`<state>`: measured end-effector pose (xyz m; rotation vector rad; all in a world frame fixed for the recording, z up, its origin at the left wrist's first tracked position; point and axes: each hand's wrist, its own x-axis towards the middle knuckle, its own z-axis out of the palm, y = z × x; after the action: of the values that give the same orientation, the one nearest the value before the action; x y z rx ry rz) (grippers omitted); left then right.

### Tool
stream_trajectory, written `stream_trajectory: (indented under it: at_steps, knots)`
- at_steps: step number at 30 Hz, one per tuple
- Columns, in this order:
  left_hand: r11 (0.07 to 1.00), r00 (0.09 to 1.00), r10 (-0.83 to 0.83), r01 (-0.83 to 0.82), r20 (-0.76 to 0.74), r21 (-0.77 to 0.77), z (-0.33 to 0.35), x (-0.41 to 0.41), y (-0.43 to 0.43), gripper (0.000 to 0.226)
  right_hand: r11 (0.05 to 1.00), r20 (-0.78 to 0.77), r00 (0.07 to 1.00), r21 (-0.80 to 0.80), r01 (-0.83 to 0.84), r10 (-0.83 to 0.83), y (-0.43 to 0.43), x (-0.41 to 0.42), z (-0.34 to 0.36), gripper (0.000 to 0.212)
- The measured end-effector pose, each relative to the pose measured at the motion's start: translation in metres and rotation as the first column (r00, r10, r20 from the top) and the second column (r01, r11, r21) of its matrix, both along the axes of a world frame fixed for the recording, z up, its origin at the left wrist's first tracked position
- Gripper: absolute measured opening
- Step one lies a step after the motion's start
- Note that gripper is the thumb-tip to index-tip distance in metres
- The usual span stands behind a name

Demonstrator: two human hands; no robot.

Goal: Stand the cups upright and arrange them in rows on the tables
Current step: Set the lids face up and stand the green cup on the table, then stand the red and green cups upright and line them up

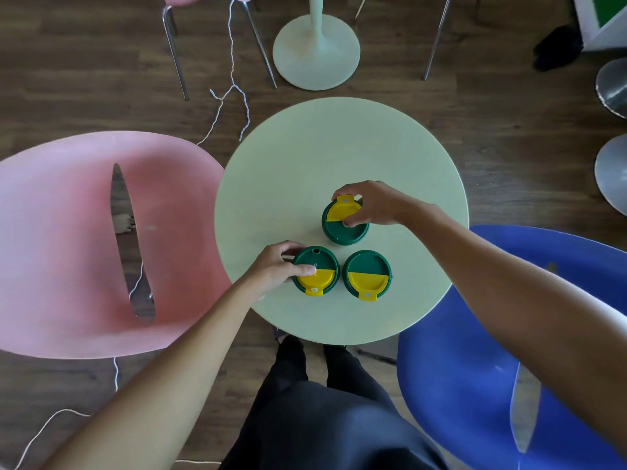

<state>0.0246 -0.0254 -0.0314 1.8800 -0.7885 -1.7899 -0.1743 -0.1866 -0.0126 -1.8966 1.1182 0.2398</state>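
Observation:
Three green cups with green-and-yellow lids stand upright on a round pale green table [305, 157], seen from above. My left hand [274, 268] grips the near left cup [320, 266] from its left side, thumb on the lid. Beside it to the right stands the near right cup [367, 274], untouched. My right hand [369, 203] holds the far cup [342, 228] from the right, fingers curled over its yellow flap. The two near cups stand side by side; the far cup sits behind the gap between them.
A pink chair [68, 232] stands left of the table and a blue chair [509, 334] right of it. A second table's base [315, 52] and chair legs stand beyond. A white cord [234, 86] trails over the wooden floor. My legs are at the near edge.

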Motion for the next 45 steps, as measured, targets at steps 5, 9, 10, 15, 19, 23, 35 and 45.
stream_trajectory:
  at_steps: [5, 9, 10, 15, 19, 23, 35, 45]
  knots:
    - [1.0, 1.0, -0.004, 0.004, -0.003, -0.005, -0.001, 0.0, 0.001, 0.037, 1.0, 0.007, 1.0, 0.013, 0.0, 0.0, 0.01, 0.0, -0.001, 0.057]
    - [1.0, 1.0, -0.002, 0.002, -0.008, 0.005, 0.001, 0.0, 0.0, 0.038, 1.0, 0.019, 1.0, 0.01, 0.001, -0.001, 0.015, -0.002, -0.002, 0.055]
    - [1.0, 1.0, -0.003, 0.003, -0.008, 0.008, 0.002, 0.0, 0.001, 0.039, 1.0, 0.022, 1.0, 0.01, 0.0, 0.0, 0.016, -0.002, -0.002, 0.054]
    - [1.0, 1.0, 0.001, -0.001, 0.003, 0.012, 0.004, -0.001, 0.002, 0.043, 1.0, 0.023, 0.999, 0.014, 0.022, -0.022, 0.02, -0.004, -0.004, 0.056]
    - [1.0, 1.0, 0.009, -0.009, -0.003, 0.016, 0.005, -0.001, 0.003, 0.039, 0.999, 0.022, 0.999, 0.033, 0.034, -0.035, 0.022, -0.004, -0.006, 0.057]
    - [0.998, 0.991, -0.061, 0.064, 0.122, -0.021, 0.007, -0.004, 0.002, 0.049, 0.994, 0.032, 0.995, 0.044, 0.098, -0.1, 0.03, -0.007, -0.009, 0.058]
    - [0.734, 0.724, -0.214, 0.563, 0.656, -0.381, 0.069, -0.065, -0.037, 0.017, 0.733, 0.181, 0.725, -0.025, 0.679, -0.665, 0.097, -0.071, 0.032, 0.034]
    - [0.26, 0.424, -0.576, 0.906, 0.699, -0.335, 0.113, -0.202, 0.004, 0.02, 0.17, 0.271, 0.182, -0.07, 0.983, -0.945, 0.268, -0.163, 0.091, 0.03]
